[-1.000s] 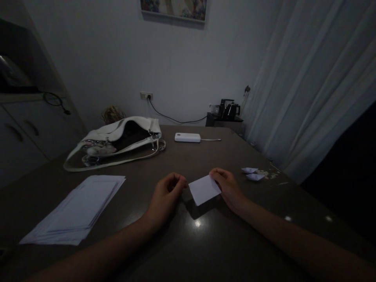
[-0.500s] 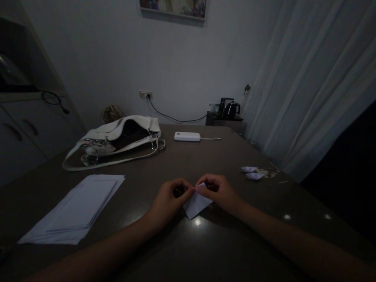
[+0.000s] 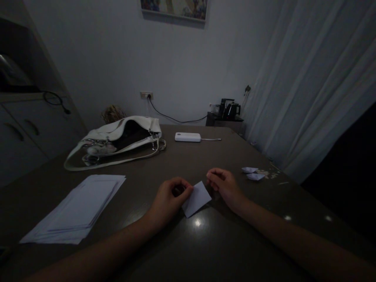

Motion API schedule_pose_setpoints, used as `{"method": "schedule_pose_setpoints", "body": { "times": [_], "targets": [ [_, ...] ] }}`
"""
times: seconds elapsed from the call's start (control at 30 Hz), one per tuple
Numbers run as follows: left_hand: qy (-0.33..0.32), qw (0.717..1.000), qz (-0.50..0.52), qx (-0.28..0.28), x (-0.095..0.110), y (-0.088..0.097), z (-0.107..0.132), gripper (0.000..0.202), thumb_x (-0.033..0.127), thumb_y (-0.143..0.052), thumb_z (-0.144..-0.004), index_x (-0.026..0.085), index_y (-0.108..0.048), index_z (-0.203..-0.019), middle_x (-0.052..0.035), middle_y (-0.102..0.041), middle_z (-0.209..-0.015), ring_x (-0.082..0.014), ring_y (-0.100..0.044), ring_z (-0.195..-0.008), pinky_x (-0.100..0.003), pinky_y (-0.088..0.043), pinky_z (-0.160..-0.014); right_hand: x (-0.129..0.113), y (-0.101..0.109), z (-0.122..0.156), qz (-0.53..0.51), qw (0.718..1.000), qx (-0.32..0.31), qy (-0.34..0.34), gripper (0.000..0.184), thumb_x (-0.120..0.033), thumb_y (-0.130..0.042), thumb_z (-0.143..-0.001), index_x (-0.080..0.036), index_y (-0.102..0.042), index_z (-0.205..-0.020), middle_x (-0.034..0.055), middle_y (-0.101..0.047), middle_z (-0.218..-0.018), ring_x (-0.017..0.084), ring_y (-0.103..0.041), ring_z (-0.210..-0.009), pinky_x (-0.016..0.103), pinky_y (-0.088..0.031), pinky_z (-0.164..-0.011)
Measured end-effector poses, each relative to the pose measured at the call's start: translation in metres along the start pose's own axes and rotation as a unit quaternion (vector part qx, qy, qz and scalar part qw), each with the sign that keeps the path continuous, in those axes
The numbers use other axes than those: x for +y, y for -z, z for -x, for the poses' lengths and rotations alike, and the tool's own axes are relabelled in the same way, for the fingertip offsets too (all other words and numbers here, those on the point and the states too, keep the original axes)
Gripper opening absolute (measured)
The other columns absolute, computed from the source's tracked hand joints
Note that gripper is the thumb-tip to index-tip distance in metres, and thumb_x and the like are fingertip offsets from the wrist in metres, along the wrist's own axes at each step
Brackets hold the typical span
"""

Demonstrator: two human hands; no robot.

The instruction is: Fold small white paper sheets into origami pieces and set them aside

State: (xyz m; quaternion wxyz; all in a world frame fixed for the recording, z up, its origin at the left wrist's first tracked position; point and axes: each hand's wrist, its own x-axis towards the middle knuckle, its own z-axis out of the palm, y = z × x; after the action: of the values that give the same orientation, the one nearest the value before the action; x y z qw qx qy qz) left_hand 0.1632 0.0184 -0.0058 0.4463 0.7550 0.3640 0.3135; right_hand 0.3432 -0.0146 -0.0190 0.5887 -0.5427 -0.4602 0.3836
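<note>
A small folded sheet of white paper [image 3: 197,199] is tilted over the dark table, its left corner pinched by my left hand [image 3: 170,197] between thumb and fingers. My right hand [image 3: 226,187] is just right of the paper, apart from it. Its thumb and index finger are pressed together with the other fingers curled, and nothing shows in them. Farther right lie two small folded paper boats [image 3: 255,176]. To the left of my left hand is a loose stack of white paper sheets [image 3: 79,205].
A white handbag [image 3: 117,137] with a looped strap lies at the back left of the table [image 3: 164,250]. A white power bank [image 3: 188,137] with a short cable is at the back middle. Beyond the far edge stands a black kettle [image 3: 232,111]; a pale curtain [image 3: 293,86] hangs at right.
My right hand has let go of the paper and moved a little to the right and up. My left hand still pinches the paper, whose upper corner is now uncovered.
</note>
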Motion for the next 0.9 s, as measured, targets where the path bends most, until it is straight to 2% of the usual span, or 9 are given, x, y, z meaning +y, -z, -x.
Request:
{"method": "schedule_pose_setpoints", "body": {
  "times": [0.07,0.2,0.47,0.57,0.7,0.9],
  "targets": [
    [0.002,1.0,0.003,-0.001,-0.0011,-0.0001,-0.0005,0.025,0.037,-0.055,-0.077,0.013,-0.062,-0.076,-0.0025,-0.06,-0.067,-0.0127,-0.053,-0.06,-0.021,-0.039,-0.052,-0.0008,-0.0007,0.0012,-0.003,1.0,-0.021,0.007,0.019,-0.035,-0.063,-0.069,-0.017,-0.057,-0.069,-0.0032,-0.053,-0.058,0.006,-0.04,-0.045,0.019,-0.028,-0.041],
    [0.0,1.0,0.007,-0.002,-0.0028,-0.0004,-0.0011,0.025,0.037,-0.054,-0.078,0.013,-0.062,-0.077,-0.0025,-0.06,-0.067,-0.0124,-0.053,-0.06,-0.021,-0.039,-0.053,-0.0019,-0.002,0.0058,0.034,0.993,-0.107,0.024,0.016,-0.032,-0.065,-0.071,-0.017,-0.06,-0.073,-0.0022,-0.055,-0.063,0.008,-0.046,-0.052,0.02,-0.034,-0.048],
    [-0.016,0.999,0.0,-0.034,-0.0017,-0.003,-0.0005,0.024,0.035,-0.055,-0.077,0.013,-0.064,-0.079,-0.0036,-0.063,-0.072,-0.0142,-0.056,-0.066,-0.023,-0.041,-0.059,-0.0026,-0.0013,0.0074,0.076,0.979,-0.186,0.036,0.014,-0.03,-0.066,-0.071,-0.016,-0.062,-0.07,-0.0021,-0.055,-0.062,0.009,-0.048,-0.054,0.021,-0.035,-0.052],
    [-0.005,0.999,-0.004,-0.041,0.0003,-0.0031,-0.0001,0.024,0.034,-0.055,-0.077,0.013,-0.064,-0.079,-0.0038,-0.063,-0.072,-0.0143,-0.056,-0.066,-0.022,-0.041,-0.058,-0.0037,-0.0013,0.0063,0.053,0.986,-0.159,0.023,0.014,-0.029,-0.067,-0.068,-0.016,-0.061,-0.067,-0.003,-0.054,-0.06,0.008,-0.046,-0.052,0.021,-0.034,-0.051],
    [0.006,0.999,0.002,-0.038,0.0015,-0.0018,-0.0004,0.024,0.035,-0.053,-0.078,0.013,-0.063,-0.078,-0.0021,-0.061,-0.067,-0.0128,-0.054,-0.061,-0.021,-0.039,-0.054,-0.0036,-0.001,0.0038,-0.002,0.997,-0.079,0.001,0.013,-0.027,-0.066,-0.066,-0.017,-0.058,-0.063,-0.0049,-0.049,-0.054,0.007,-0.041,-0.047,0.021,-0.03,-0.046],
    [0.015,0.999,0.041,-0.001,-0.0022,-0.0015,0.0005,0.024,0.037,-0.056,-0.076,0.014,-0.055,-0.069,0.0008,-0.056,-0.06,-0.0111,-0.051,-0.055,-0.02,-0.037,-0.051,0.0049,0.0016,-0.0016,-0.079,0.997,-0.008,-0.006,0.012,-0.026,-0.065,-0.066,-0.017,-0.057,-0.063,-0.0046,-0.049,-0.056,0.008,-0.043,-0.051,0.021,-0.03,-0.048]
  ]
}}
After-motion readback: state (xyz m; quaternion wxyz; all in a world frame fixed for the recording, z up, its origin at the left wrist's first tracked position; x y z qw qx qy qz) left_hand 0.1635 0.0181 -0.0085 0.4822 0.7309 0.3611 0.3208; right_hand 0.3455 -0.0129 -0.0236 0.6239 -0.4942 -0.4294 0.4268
